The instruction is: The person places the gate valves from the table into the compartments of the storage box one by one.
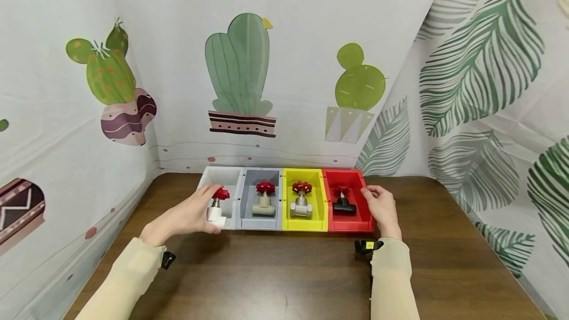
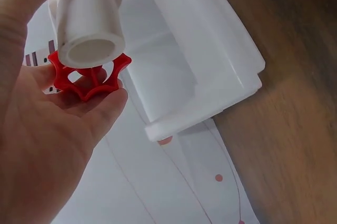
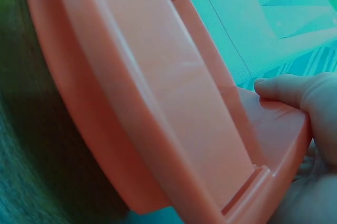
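Note:
A white plastic valve [image 1: 217,217] with a red handwheel [image 1: 221,193] is held in my left hand [image 1: 188,214], over the white bin [image 1: 235,174] at the row's left end. In the left wrist view, the fingers lie behind the red wheel [image 2: 89,89], and the thumb is on the white pipe body [image 2: 92,23]. My right hand [image 1: 383,206] grips the side wall of the red bin [image 1: 367,211] at the right end, thumb over the rim. Inside that bin lies a black valve [image 1: 344,206] with a red wheel.
Between the end bins stand a grey bin [image 1: 260,223] with a beige valve [image 1: 264,206] and a yellow bin [image 1: 304,225] with a metal valve [image 1: 301,207]. The joined row sits on a brown wooden table [image 1: 266,280]. Behind it hangs a cactus-and-leaf printed cloth [image 1: 302,28].

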Demonstrator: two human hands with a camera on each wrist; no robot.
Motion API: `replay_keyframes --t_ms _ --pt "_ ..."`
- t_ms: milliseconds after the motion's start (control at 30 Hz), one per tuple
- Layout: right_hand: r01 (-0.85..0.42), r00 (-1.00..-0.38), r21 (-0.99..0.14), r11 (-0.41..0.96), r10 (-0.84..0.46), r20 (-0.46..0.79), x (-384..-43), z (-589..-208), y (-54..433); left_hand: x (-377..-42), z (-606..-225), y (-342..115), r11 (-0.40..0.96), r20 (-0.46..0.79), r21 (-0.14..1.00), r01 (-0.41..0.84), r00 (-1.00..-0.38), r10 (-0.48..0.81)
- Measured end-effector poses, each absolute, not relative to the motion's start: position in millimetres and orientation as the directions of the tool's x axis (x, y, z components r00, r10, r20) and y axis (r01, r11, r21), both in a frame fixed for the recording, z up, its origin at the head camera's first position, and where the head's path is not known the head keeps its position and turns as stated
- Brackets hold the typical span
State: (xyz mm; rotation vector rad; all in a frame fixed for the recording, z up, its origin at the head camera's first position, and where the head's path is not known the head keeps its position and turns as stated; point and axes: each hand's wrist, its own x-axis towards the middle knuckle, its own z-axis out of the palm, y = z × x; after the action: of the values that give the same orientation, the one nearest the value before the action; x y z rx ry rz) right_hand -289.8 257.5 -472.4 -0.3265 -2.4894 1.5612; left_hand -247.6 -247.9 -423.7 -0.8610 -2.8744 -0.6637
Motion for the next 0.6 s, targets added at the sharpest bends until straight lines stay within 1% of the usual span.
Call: replay_keyframes --t_ms 200,400,600 --pt "0.092 -0.962 -0.905 0.415 0.273 0.028 -290.0 -470.6 255.8 -263.9 -424.7 -250.2 0.784 0.151 0.342 0.517 -0.854 0.498" --pt "0.095 -0.962 -0.907 0.411 0.273 0.023 -288.9 -471.0 257.6 -278.6 -424.5 -246.6 0.791 0.134 0.316 0.523 -0.850 0.509" --pt "0.098 -0.960 -0.907 0.410 0.278 0.022 -287.7 -470.9 257.8 -293.7 -426.2 -242.5 0.814 0.066 0.301 0.498 -0.862 0.503"
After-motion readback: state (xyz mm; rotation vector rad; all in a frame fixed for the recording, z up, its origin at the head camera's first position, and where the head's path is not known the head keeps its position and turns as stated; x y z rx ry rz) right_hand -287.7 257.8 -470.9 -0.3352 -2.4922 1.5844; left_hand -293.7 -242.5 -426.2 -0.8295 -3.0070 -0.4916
